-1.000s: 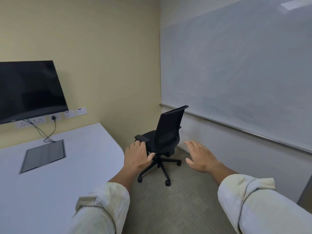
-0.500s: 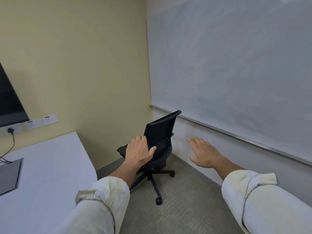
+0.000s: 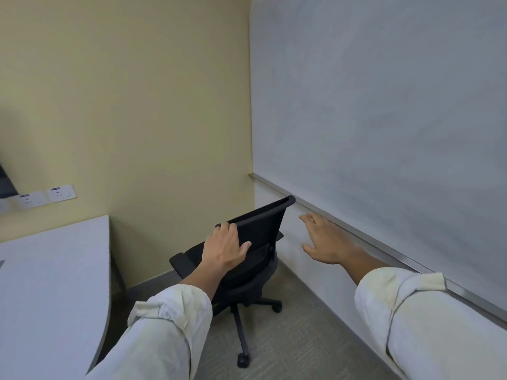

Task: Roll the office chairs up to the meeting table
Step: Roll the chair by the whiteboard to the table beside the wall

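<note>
Chair [image 3: 255, 242] in the corner, black mesh back tilted, standing where the yellow wall [image 3: 137, 105] meets the whiteboard [image 3: 384, 105] wall. Left hand [image 3: 223, 248] is on it, fingers curled over the top rail at its left end, thumb spread across the mesh, a hold on the backrest. Right hand [image 3: 326, 242] floats just to the right of that hold, palm down, fingers spread wide, gripping nothing, clear of the backrest's right end. Below the held rail, 1 armrest [image 3: 182, 266] juts out to the left, and under the seat the star base shows 2 castors [image 3: 242, 362] on grey carpet [image 3: 296, 346]. Left of the grip, the meeting table [image 3: 52, 283] with its pale top and curved edge; chair sits near it, a gap of floor between. Both sleeves [image 3: 170, 319] rolled, cream cloth. Behind the open hand, the whiteboard's metal tray [image 3: 384, 250] runs along the wall. Sockets [image 3: 46, 197] on the yellow wall, far left.
</note>
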`<state>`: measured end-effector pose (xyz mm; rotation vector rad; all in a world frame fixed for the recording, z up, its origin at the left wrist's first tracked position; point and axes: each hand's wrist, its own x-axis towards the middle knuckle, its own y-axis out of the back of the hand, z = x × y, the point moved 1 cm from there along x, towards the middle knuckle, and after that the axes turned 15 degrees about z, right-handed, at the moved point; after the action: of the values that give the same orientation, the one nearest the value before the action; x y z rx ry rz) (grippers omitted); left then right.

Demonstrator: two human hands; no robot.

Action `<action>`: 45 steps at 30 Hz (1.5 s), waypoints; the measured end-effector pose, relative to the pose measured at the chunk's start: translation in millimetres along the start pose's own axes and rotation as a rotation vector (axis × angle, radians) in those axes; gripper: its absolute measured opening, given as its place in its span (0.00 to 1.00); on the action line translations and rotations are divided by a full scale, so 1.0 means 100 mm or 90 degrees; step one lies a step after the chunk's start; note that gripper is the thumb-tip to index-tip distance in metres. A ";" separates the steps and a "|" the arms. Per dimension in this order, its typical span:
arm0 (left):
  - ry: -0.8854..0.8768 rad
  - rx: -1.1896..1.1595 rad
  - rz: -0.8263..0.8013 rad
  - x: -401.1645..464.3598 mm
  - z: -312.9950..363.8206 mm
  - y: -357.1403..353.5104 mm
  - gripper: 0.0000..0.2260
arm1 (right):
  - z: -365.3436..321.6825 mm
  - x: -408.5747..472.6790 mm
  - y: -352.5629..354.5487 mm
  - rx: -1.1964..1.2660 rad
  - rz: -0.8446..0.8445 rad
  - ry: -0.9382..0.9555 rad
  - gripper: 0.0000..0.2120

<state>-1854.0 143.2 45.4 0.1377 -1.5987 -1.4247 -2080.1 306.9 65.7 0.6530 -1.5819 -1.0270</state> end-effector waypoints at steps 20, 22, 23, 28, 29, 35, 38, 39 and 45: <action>0.030 0.079 -0.150 1.56 -0.53 -2.17 0.34 | 1.10 2.30 -2.35 0.111 -0.111 0.075 0.31; 0.074 0.101 -0.146 1.57 -0.42 -2.20 0.37 | 1.16 2.37 -2.48 0.115 -0.136 0.104 0.30; 0.095 0.102 -0.146 1.57 -0.37 -2.24 0.39 | 1.18 2.41 -2.52 0.124 -0.148 0.119 0.27; 0.174 0.146 -0.114 1.39 -0.15 -2.29 0.39 | 1.35 2.60 -2.61 0.202 -0.239 0.201 0.10; 0.191 0.161 -0.114 1.37 -0.10 -2.27 0.40 | 1.40 2.62 -2.63 0.195 -0.262 0.233 0.07; 0.264 0.237 -0.135 1.16 0.30 -2.12 0.43 | 1.69 2.66 -2.73 0.104 -0.240 0.380 0.15; 0.299 0.262 -0.151 1.00 0.41 -2.02 0.44 | 1.70 2.54 -2.74 0.143 -0.223 0.431 0.17; 0.303 0.271 -0.156 0.97 0.45 -1.99 0.43 | 1.70 2.52 -2.72 0.155 -0.219 0.443 0.17; 0.342 0.288 -0.174 0.76 0.72 -2.00 0.42 | 1.78 2.40 -2.67 0.183 -0.242 0.471 0.14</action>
<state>-2041.0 83.5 -65.4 0.9531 -1.4458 -1.0684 -2340.9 29.3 -58.4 1.3882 -0.9653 -0.6925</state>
